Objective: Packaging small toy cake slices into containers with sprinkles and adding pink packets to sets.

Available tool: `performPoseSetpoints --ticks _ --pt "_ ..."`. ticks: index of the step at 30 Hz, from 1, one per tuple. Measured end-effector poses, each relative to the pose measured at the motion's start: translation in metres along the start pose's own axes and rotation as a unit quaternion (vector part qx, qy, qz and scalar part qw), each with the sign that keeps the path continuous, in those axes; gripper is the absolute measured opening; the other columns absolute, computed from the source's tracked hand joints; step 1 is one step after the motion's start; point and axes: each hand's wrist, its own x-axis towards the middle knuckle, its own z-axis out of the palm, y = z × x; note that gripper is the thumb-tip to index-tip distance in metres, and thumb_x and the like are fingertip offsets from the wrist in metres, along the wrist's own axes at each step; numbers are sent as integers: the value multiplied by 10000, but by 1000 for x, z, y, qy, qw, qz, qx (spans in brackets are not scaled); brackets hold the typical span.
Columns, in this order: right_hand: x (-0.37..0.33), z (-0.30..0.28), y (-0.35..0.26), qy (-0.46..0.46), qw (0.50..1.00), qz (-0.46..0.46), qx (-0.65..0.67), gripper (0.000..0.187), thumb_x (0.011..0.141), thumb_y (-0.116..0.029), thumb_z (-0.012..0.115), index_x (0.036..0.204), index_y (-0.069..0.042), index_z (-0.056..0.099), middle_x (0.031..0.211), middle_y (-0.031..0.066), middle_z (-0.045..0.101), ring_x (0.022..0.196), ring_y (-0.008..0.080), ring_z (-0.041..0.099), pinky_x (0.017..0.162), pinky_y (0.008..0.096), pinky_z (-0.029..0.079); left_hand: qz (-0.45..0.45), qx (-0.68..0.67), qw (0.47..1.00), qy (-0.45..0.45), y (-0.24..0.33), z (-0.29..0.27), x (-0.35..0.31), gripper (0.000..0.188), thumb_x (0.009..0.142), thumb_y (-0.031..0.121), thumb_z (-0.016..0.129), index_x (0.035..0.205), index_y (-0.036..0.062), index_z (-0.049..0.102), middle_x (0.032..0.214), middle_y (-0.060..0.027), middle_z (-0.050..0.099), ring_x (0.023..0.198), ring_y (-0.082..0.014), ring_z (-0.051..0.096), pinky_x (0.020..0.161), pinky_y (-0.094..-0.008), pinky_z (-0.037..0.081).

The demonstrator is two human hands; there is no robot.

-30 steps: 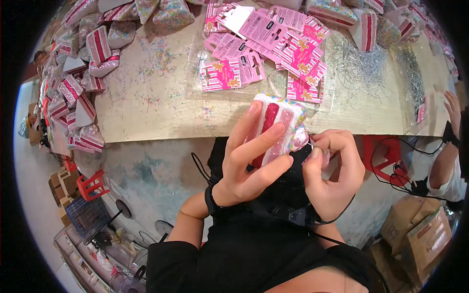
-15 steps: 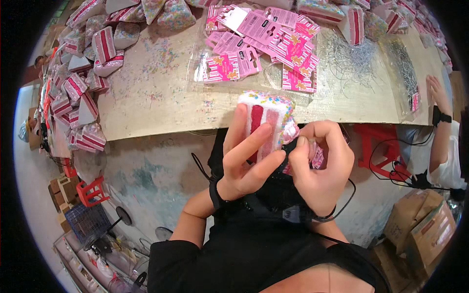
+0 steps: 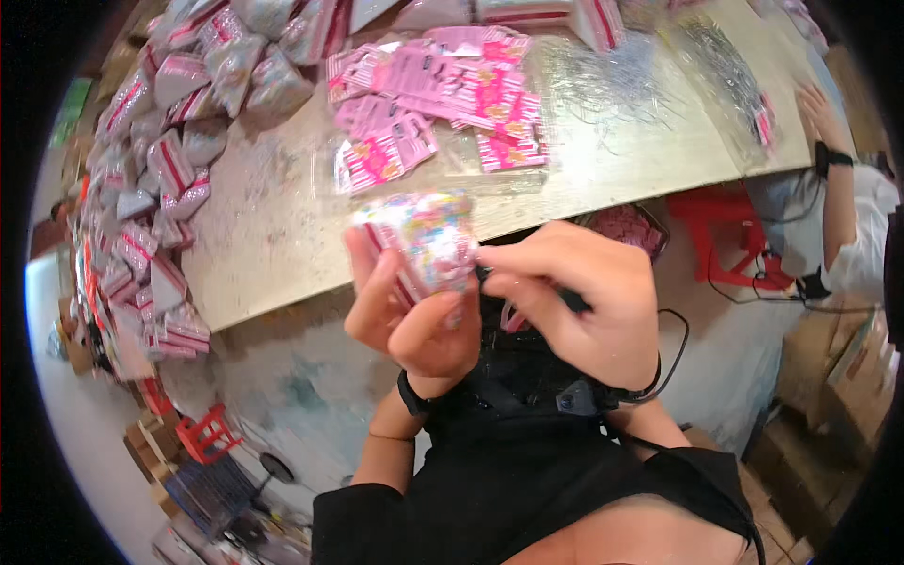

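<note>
A toy cake slice (image 3: pixel 435 231) with white sides, red stripes and a coloured-sprinkle face is gripped by my left hand (image 3: pixel 410 330) just off the table's front edge. Its sprinkled face is tilted up and glossy. My right hand (image 3: pixel 589 306) is pinched closed against the slice's right side. What sits between those fingertips is too small and blurred to name. A bit of pink (image 3: pixel 512 318) shows just below the right fingers, mostly hidden.
Pink printed cards (image 3: pixel 391 155) lie piled on clear plastic ahead. Thin silvery wires (image 3: pixel 617 80) are spread to their right. Many similar cake slices (image 3: pixel 169 165) are heaped left and along the back. At the right is another person's hand (image 3: pixel 824 118); a red stool (image 3: pixel 720 231) stands below.
My left hand has turned the cake slice so more of its sprinkled face shows. The right hand's pinch has come up against the slice's side. The whole view has swung slightly.
</note>
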Motion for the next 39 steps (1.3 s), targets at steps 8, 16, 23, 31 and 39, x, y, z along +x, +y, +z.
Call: performPoseSetpoints --ticks 8,16,23,31,39 --pt "3 20 -31 33 952 -111 -282 379 690 -43 702 1069 -50 691 858 63 646 654 183 638 537 263 517 3 52 998 29 -11 5 -3 411 820 33 760 1044 93 419 1235 -191 410 1332 -531 390 1121 -635 334" --pt "16 33 5 72 963 -102 -240 289 703 -31 721 988 -70 699 823 30 596 615 151 627 507 256 510 -66 18 997 -38 -4 2 3 386 812 -27 729 1081 52 463 1277 -210 458 1294 -496 456 1089 -593 387" --pt "30 35 30 129 947 -179 -235 264 751 -78 728 1012 -71 692 806 41 569 606 165 592 499 271 488 -95 -29 994 -41 -7 8 6 434 757 -139 692 1094 28 476 1282 -206 467 1286 -440 480 1082 -517 420" --pt "31 27 41 47 915 -250 -312 434 848 -217 651 1242 -46 592 851 58 552 677 191 607 528 291 494 -120 -41 991 -34 -11 5 7 406 767 -142 686 1096 13 506 1313 -209 459 1284 -429 491 1064 -487 426" --pt "41 -56 27 -38 906 -220 -359 213 760 -129 674 931 -61 566 801 79 550 692 247 619 545 327 508 1 -94 994 -57 -22 0 6 491 896 2 638 1312 17 378 1302 -268 489 1244 -473 507 980 -499 521"
